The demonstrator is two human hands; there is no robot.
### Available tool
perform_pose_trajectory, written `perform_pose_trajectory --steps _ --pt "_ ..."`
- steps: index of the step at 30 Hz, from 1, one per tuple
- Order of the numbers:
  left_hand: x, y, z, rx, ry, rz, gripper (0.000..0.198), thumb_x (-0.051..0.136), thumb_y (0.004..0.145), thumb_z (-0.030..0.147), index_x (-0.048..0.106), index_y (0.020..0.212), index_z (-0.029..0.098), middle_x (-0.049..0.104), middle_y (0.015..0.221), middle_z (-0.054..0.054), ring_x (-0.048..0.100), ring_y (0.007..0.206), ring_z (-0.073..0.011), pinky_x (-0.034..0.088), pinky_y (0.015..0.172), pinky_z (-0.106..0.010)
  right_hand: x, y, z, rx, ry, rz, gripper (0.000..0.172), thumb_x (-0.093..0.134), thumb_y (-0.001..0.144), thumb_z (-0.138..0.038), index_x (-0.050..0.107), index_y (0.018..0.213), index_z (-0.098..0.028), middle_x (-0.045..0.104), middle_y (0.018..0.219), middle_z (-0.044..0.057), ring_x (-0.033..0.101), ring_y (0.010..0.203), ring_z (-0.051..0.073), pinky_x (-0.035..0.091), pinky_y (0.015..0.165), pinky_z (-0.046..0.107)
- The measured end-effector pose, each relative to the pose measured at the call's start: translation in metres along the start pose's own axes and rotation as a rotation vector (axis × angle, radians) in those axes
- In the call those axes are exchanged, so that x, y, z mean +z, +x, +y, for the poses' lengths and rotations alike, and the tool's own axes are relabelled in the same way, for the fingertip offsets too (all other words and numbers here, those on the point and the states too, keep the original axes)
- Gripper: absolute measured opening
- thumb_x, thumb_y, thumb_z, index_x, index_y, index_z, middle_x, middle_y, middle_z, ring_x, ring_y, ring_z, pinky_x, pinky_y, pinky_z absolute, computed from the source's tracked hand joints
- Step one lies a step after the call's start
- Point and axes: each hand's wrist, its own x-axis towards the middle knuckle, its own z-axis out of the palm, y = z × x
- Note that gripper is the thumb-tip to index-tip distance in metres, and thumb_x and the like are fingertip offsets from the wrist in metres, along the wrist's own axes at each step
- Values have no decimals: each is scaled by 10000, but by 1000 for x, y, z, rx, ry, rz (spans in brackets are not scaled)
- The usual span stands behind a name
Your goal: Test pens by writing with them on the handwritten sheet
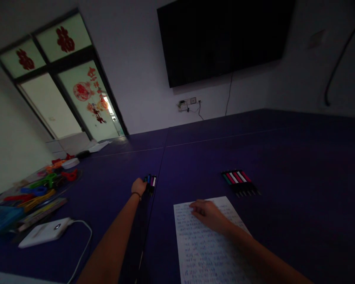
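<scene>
My left hand is at the left side of a small row of pens with green, blue, purple and white parts. Its fingers look curled at the green pen on that side, with the fingertips partly hidden. My right hand hovers over or rests on a sheet of handwritten paper; I cannot tell which. Its fingers are loosely bent, with a gap between thumb and forefinger and nothing seen in them. Beyond it to the right lies a neat row of several pens with pink, white and green barrels.
On the left of the purple table are a white power bank with a cable, a blue box, a heap of colourful tools and a tape roll. A dark screen hangs on the wall.
</scene>
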Motion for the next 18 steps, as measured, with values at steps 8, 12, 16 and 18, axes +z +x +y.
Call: perform_pose_trajectory --steps 8,12,16,18 --pt "-2 0 2 49 -1 75 272 466 766 316 573 956 154 622 957 -94 563 880 -156 360 641 -199 -1 0 0 -13 -10 -9 218 458 734 -197 620 877 -166 613 733 35 539 598 121 425 569 230" --pt "-5 -3 7 75 20 93 243 500 739 318 596 907 170 603 969 -87 543 895 -162 364 673 -207 -1 0 0 -23 -19 -8 227 456 734 -193 622 886 -160 613 742 43 541 598 125 422 563 235" --pt "-7 -8 13 87 57 110 223 522 712 312 613 877 190 566 1012 -94 506 951 -199 363 723 -251 0 1 1 -17 -7 -3 235 463 729 -188 622 898 -153 611 733 46 543 607 130 422 567 237" --pt "-7 -11 16 82 77 107 219 518 710 317 620 856 190 556 1021 -104 478 987 -231 360 743 -289 1 1 1 -23 -12 2 239 460 727 -180 623 898 -141 609 734 52 542 607 130 420 562 235"
